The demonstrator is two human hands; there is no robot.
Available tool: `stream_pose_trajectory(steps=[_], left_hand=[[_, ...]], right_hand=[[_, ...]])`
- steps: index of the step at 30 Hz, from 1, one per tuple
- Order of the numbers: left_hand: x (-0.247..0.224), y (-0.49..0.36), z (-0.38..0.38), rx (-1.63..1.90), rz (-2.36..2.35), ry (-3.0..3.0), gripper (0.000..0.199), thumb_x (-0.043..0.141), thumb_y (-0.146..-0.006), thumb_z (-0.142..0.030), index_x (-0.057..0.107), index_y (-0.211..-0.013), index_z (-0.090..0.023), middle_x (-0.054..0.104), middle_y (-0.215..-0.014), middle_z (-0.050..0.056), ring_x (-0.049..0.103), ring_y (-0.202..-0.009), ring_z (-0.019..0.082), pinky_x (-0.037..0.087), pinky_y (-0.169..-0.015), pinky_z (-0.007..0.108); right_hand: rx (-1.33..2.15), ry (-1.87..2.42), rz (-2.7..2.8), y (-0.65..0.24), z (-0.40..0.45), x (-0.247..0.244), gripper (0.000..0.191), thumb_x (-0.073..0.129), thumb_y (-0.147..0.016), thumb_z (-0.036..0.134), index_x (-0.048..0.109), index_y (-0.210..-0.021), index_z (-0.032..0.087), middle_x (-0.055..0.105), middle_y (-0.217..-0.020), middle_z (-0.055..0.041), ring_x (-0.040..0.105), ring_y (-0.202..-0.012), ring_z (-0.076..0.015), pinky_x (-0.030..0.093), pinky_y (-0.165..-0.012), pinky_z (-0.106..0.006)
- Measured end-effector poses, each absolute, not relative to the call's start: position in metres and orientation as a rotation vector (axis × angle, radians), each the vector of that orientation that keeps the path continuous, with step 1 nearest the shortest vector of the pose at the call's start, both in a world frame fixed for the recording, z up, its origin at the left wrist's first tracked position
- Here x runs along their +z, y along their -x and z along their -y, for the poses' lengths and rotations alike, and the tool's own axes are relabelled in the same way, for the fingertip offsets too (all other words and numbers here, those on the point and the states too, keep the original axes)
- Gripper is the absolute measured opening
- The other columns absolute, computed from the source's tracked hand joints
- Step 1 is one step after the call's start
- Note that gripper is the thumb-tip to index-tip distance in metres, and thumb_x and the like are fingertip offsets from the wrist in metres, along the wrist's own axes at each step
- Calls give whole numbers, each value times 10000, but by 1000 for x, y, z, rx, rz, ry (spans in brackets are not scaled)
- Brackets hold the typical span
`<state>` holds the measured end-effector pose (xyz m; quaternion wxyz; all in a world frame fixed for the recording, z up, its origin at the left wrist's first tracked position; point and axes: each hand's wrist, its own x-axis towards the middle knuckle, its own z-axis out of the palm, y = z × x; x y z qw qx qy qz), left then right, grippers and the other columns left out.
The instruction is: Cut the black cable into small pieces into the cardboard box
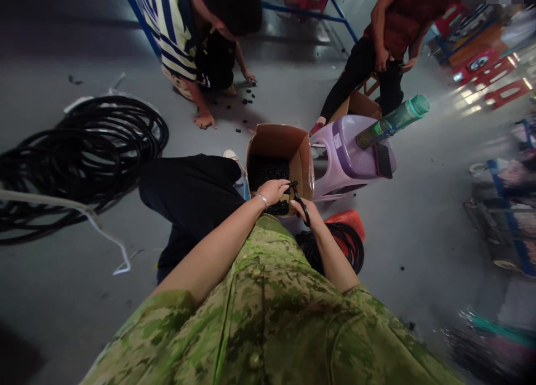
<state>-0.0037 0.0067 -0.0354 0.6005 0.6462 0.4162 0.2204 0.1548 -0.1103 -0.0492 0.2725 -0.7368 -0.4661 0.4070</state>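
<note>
My left hand (274, 191) is closed, its fingers pinching a short black tube (293, 183) above an open cardboard box (302, 164). A metal bracelet is on that wrist. My right hand (301, 207) is wrapped round the black handles of a pair of scissors (307, 213). The scissors' blades point up at the tube, close to my left fingertips; whether they touch it is too small to tell. Many small black pieces (274, 170) lie inside the box, below both hands.
A large coil of black hose (138, 109) lies at left, a smaller coil (355, 254) beside a red bag (354, 222) at right. A purple stool (345, 150) bears a green bottle (391, 123) and a dark flat object (383, 160). Two people sit or crouch ahead near black scraps (247, 101).
</note>
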Motion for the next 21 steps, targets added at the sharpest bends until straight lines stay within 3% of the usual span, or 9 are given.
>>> stream_pose_trajectory(steps=[10, 21], left_hand=[[-35, 2, -6, 477, -1016, -1544, 139, 656, -761, -221, 769, -837, -251, 713, -707, 40, 659, -827, 237, 454, -855, 282], [-42, 3, -9, 357, -1030, -1761, 238, 602, -823, -276, 771, -987, -239, 758, -956, 65, 681, -927, 236, 473, -892, 282]], right_hand=[[1110, 1957, 1274, -155, 110, -49, 472, 584, -775, 645, 670, -771, 180, 654, -709, -28, 587, -663, -164, 460, -623, -257], [1123, 2001, 1272, -153, 115, -51, 571, 527, -782, 710, 575, -569, 182, 531, -474, 13, 497, -474, -117, 390, -482, -213]])
